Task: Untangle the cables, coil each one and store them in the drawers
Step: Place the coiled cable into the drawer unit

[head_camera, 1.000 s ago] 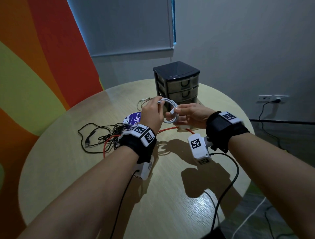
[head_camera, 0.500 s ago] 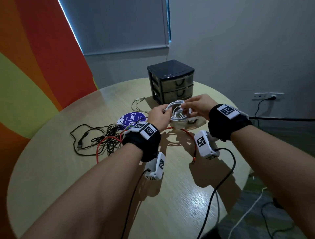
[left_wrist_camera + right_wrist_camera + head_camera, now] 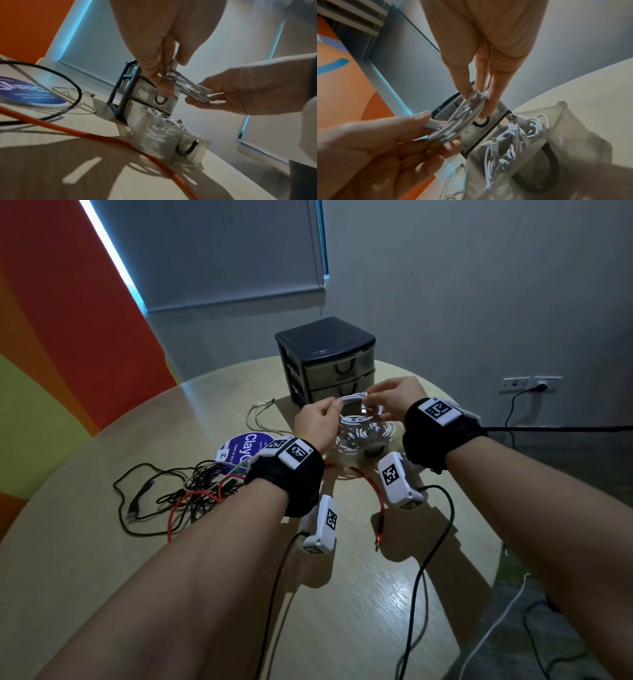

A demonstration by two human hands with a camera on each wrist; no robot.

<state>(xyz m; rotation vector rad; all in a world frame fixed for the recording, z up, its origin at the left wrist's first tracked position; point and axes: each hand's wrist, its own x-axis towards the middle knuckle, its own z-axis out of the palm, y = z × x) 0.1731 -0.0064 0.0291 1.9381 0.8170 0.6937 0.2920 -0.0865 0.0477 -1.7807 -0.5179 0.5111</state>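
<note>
Round wooden table (image 3: 102, 542), dim room. Both hands pinch a white coiled cable (image 3: 356, 402) above the open drawer (image 3: 193, 146): left hand (image 3: 317, 422) at 9 o'clock, right hand (image 3: 394, 402) at 3. Looks light, springy; hold across loops.

Both forearms reach forward, wrists strapped. The left hand (image 3: 317, 422) and right hand (image 3: 394, 402) face each other, fingertips pinching opposite sides of the same coil (image 3: 356, 398) between them.
</note>
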